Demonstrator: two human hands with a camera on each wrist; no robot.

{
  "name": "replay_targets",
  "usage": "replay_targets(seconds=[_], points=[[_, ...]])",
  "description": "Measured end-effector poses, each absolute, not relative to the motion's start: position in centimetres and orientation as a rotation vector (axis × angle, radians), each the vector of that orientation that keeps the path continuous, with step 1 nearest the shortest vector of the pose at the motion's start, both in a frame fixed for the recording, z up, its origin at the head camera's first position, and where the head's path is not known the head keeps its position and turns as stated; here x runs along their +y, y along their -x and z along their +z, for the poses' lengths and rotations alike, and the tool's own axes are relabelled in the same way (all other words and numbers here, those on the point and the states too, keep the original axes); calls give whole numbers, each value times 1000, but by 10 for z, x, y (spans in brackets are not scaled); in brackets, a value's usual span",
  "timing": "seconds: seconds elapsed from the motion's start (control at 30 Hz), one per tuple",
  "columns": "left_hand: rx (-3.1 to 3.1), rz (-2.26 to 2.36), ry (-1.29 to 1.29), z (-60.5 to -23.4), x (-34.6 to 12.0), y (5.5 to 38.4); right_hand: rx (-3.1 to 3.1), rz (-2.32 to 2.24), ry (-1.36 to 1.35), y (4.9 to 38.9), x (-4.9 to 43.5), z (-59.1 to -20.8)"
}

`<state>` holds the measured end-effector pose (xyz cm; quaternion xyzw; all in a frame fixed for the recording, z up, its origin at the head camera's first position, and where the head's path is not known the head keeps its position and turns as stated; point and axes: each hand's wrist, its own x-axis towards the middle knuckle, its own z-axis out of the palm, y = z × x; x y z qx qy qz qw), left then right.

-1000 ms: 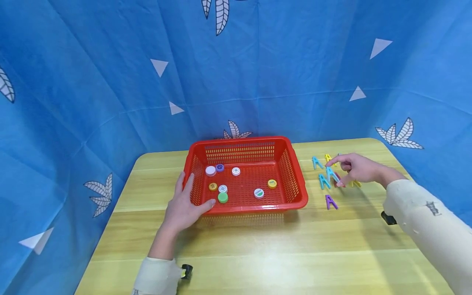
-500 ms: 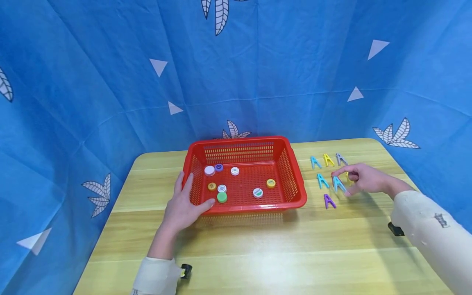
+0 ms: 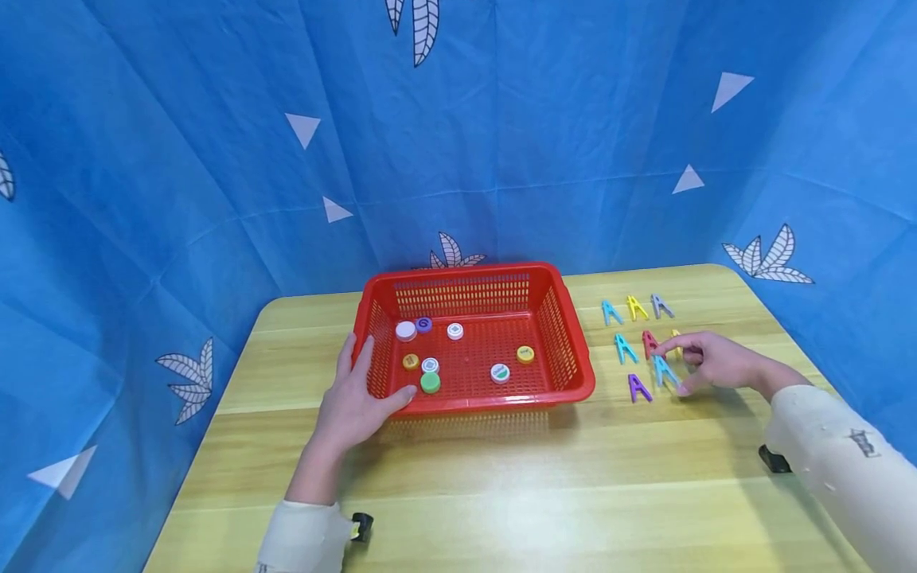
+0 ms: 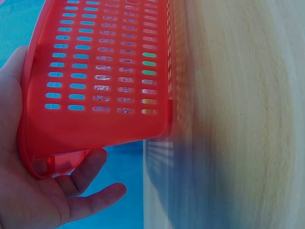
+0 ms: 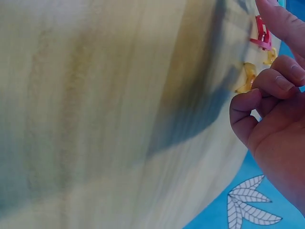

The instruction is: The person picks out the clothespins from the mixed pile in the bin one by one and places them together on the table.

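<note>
My right hand [image 3: 709,363] pinches a light blue clothespin [image 3: 665,371] between thumb and index finger, low over the table. In the right wrist view, the other fingers [image 5: 281,78] are curled in, and this clothespin is mostly out of frame. A red clothespin [image 3: 649,343] lies just behind it. My left hand [image 3: 354,406] rests at the left front corner of a red plastic basket [image 3: 473,404], fingers spread on the left rim and thumb on the front rim. In the left wrist view, the lower fingers [image 4: 97,200] hang loose beside the basket wall.
Several bottle caps lie in the basket, among them a green cap [image 3: 430,383] and a yellow cap [image 3: 525,355]. More clothespins stand right of the basket: purple [image 3: 639,388], blue [image 3: 625,348], yellow [image 3: 636,308] and grey [image 3: 661,305]. A blue curtain [image 3: 458,159] surrounds the wooden table [image 3: 544,493].
My right hand has carried the light blue clothespin toward me and slightly right, uncovering the red and grey clothespins. The left hand and the basket have stayed put.
</note>
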<state>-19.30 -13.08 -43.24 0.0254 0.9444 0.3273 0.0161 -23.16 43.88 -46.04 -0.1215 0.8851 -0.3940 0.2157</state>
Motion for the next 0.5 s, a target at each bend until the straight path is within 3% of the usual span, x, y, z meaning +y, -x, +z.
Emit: replay_targets(seconds=[0.5], points=[[2937, 1016, -68, -433, -131, 194, 2423, -1090, 313, 225, 443, -473]])
